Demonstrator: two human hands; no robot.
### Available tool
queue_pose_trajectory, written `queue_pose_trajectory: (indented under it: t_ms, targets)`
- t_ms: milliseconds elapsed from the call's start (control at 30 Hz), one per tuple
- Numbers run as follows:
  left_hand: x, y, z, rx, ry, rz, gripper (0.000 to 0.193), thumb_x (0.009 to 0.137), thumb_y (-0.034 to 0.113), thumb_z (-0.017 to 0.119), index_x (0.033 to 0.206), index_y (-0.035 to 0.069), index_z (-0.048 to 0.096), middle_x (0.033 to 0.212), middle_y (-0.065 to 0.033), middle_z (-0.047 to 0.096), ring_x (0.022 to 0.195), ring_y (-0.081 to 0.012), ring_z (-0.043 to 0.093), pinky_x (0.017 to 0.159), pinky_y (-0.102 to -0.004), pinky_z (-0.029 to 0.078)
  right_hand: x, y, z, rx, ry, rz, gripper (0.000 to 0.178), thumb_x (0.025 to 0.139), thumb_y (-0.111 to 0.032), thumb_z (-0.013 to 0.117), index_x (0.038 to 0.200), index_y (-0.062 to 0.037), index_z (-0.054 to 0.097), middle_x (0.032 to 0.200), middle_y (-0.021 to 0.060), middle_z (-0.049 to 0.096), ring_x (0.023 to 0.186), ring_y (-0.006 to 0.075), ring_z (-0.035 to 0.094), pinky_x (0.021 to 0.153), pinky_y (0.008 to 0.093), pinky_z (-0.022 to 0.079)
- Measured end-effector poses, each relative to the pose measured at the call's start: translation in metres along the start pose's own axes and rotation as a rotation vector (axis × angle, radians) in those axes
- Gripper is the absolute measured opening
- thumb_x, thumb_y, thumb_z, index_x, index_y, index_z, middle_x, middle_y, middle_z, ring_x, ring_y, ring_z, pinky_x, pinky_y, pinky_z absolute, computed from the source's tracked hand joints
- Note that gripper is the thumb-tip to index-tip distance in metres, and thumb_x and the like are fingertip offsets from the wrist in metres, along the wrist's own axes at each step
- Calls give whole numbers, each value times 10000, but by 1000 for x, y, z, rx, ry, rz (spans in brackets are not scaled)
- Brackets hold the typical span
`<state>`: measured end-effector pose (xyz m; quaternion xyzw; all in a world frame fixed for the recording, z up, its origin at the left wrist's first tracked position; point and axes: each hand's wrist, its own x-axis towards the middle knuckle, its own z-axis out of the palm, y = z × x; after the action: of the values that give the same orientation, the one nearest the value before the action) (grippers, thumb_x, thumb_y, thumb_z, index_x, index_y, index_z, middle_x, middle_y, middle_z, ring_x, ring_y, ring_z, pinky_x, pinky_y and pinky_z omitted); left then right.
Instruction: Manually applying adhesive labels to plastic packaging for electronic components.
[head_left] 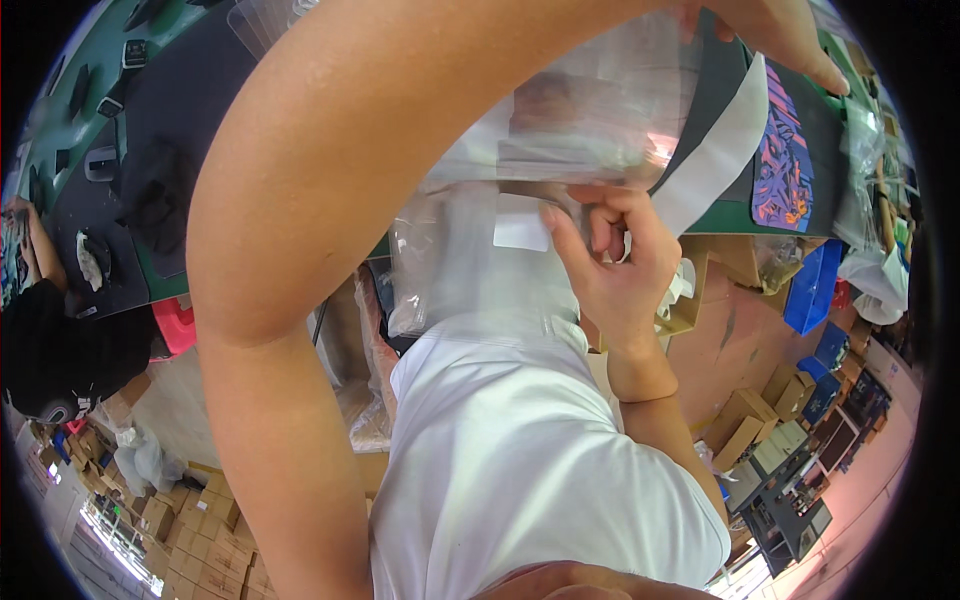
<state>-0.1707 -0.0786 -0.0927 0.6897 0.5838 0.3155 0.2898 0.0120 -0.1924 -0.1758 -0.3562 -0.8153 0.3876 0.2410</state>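
Right hand pinches the clear plastic bag at its lower edge, above the tabletop. Left hand rests flat, fingers extended; the forearm hides the bag's left portion.

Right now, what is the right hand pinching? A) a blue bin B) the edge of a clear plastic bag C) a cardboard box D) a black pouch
B: the right hand has its thumb and fingers closed on the lower edge of the clear plastic bag, beside a white label.

Clear plastic bag with white label — crumpled, held up over the table edge.
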Motion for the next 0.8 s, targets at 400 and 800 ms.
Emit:
queue_pose_trajectory:
  t_ms: [400, 800]
  targets:
    - [15, 5, -15, -124, -243, -223, 858, 871, 769, 467, 1478, 163, 502, 1414, -171, 561, 1168, -316, 619, 924, -460, 520, -34, -6, -19, -546, -619, -451, 932, 695, -436, 806, 1471, -42, 474, 1571, 158, 387, 1479, 327, 325, 1152, 623, 92]
    - [17, -1, -16, 42, -212, -163, 887, 859, 767, 493, 1372, 49, 590, 1290, -192, 639, 1114, -334, 649, 964, -432, 502, -20, -23, -25, -655, -711, -531, 1161, 598, -473, 872, 1536, -33, 348, 1617, 250, 234, 1496, 422, 227, 1151, 646, 122]
